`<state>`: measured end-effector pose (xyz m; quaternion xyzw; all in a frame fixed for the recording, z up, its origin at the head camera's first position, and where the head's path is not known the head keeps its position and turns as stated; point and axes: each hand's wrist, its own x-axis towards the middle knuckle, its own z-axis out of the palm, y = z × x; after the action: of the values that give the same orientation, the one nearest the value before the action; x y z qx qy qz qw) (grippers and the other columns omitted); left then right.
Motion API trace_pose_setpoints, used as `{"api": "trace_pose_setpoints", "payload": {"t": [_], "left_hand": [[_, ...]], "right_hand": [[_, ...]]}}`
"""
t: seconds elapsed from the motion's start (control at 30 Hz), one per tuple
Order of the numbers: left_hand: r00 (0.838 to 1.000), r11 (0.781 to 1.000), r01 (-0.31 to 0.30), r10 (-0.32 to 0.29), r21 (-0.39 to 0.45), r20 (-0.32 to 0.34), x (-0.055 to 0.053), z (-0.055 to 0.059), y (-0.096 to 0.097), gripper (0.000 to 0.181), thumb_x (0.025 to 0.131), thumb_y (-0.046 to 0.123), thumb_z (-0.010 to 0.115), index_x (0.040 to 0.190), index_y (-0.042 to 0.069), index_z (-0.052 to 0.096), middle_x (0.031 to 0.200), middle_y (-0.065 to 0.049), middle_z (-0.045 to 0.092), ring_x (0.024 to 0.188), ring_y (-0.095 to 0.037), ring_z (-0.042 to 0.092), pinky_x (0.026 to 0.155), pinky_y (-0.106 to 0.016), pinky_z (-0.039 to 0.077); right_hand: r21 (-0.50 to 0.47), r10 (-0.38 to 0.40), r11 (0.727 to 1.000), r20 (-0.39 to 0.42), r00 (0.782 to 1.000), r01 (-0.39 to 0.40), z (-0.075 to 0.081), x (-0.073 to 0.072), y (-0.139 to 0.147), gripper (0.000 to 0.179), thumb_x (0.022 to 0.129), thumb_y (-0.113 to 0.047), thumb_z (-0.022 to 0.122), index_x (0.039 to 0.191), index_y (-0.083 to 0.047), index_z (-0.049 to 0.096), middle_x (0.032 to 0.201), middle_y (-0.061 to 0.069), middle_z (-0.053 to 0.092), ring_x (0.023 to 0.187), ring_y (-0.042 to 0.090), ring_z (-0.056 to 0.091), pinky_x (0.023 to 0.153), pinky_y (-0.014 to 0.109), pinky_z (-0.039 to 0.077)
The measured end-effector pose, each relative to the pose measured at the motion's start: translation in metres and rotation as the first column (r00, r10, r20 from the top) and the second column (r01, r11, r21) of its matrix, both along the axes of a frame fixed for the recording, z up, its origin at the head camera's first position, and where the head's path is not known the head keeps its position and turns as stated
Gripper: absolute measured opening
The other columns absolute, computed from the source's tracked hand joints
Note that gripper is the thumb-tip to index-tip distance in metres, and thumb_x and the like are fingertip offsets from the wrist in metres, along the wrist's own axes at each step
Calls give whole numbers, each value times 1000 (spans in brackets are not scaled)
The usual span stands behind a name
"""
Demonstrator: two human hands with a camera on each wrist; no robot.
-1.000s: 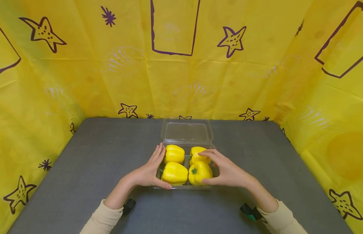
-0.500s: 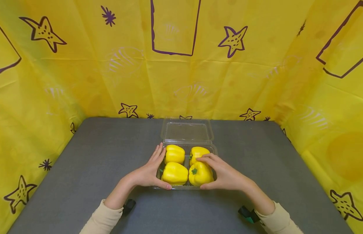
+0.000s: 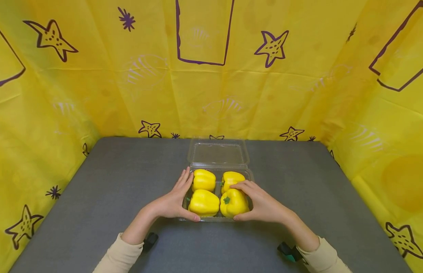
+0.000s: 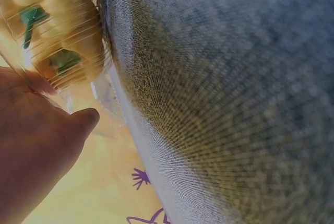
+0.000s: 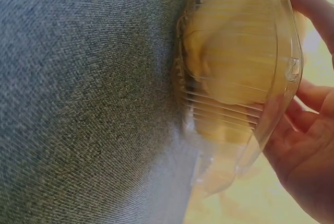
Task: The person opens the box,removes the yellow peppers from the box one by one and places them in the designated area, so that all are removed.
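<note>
A clear plastic clamshell container (image 3: pixel 215 218) holds several yellow bell peppers in two rows. My left hand (image 3: pixel 170 200) lies along its left side, fingers straight, with the thumb at the front edge. The near left pepper (image 3: pixel 204 203) is beside that thumb. On the right, my right hand (image 3: pixel 262 203) curls its fingers round the near right pepper (image 3: pixel 234 203), which has a green stem; the thumb is at the container's front. The far right pepper (image 3: pixel 232 180) is partly hidden by those fingers. In the right wrist view, the fingers (image 5: pixel 313 96) partly show through the plastic wall.
The container's hinged lid (image 3: pixel 218 153) is folded back toward the rear of the grey table (image 3: pixel 129 170). Yellow cloth (image 3: pixel 211 94) with starfish drawings surrounds the table's back and sides. Dark wrist straps (image 3: pixel 151 240) show below both forearms.
My right hand's thumb has slid down off the near right pepper to the container's front edge, and its fingers have moved slightly nearer. The left hand stays still.
</note>
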<state>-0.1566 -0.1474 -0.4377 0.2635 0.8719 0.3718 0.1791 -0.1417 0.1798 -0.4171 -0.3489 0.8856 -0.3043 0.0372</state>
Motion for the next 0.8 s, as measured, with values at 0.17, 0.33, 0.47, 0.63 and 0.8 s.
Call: {"api": "trace_pose_setpoints", "payload": {"t": [0.17,0.33,0.47,0.63,0.8], "left_hand": [[1000,1000,-4,4,-3,-4,1,0,-1,138,67,53,86,155,10,-10,158,-4,-28,144,-23,-25,112,-62,7],[1000,1000,1,-1,5,-10,1,0,-1,137,67,53,85,155,9,-10,158,-6,-28,144,-25,-25,111,-64,7],[1000,1000,-2,2,15,-13,0,0,0,136,68,51,86,155,8,-9,159,-9,-27,144,-27,-24,110,-65,7],[1000,1000,-6,7,16,-11,0,0,0,137,67,51,86,156,9,-9,159,-6,-27,144,-26,-24,111,-64,7],[1000,1000,-1,1,14,-9,0,-1,-1,137,66,52,86,156,9,-9,158,-4,-28,144,-24,-25,111,-63,7]], "right_hand": [[-7,-4,1000,-30,1000,4,-1,0,-1,81,71,-55,82,138,-20,51,131,-6,50,118,16,45,96,45,43],[-36,-14,999,-43,999,13,-2,0,-1,80,70,-53,84,137,-21,53,128,-9,50,116,13,47,96,42,44],[-71,-16,997,-38,999,13,-3,-1,0,81,68,-52,85,136,-21,53,127,-12,50,115,9,48,96,38,45],[-99,-1,995,-39,999,-3,-3,-2,1,80,69,-52,84,136,-21,52,128,-12,48,113,8,49,94,37,46],[-129,3,992,-39,999,-8,-3,-2,2,79,71,-48,85,137,-21,51,129,-11,48,112,10,49,93,36,47]]}}
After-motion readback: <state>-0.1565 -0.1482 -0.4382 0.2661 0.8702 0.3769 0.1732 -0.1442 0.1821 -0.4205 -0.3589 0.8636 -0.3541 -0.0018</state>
